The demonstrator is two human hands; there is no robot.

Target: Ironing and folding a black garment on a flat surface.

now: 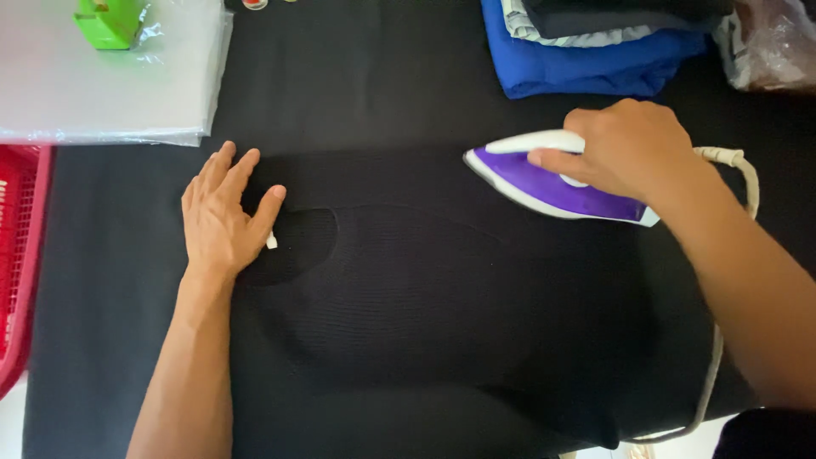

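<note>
I see a black knitted garment [408, 306] spread flat over a black-covered table [110, 255]; its weave is fine and ribbed, with a rounded neckline curve showing as a darker hollow just beside my left thumb. A small white tag [271, 240] peeks out at that neckline, touching the thumb's tip.

My right hand [625, 149] is wrapped around the white handle of a purple and white iron [552, 183], fingers curled shut over the grip and the forefinger stretched along the handle toward the pointed nose. The iron's smooth plastic body tapers to that nose, which aims toward my left hand, and its soleplate sits down on the garment's upper edge. A cream, fabric-sheathed cord [738, 170] leaves the heel of the iron just behind my right wrist and loops down past my forearm.

My left hand [223, 217] lies palm down, fingers spread flat and holding nothing, pressing the knit beside the neckline, well apart from the iron.

Beyond my right hand sits a stack of folded cloth [586, 51], blue at the bottom, striped and dark above. Beyond my left hand lies a clear plastic-wrapped white packet [102, 93] with a bright green object [109, 21] on it. Outboard of my left forearm stands a red latticed basket [19, 255].
</note>
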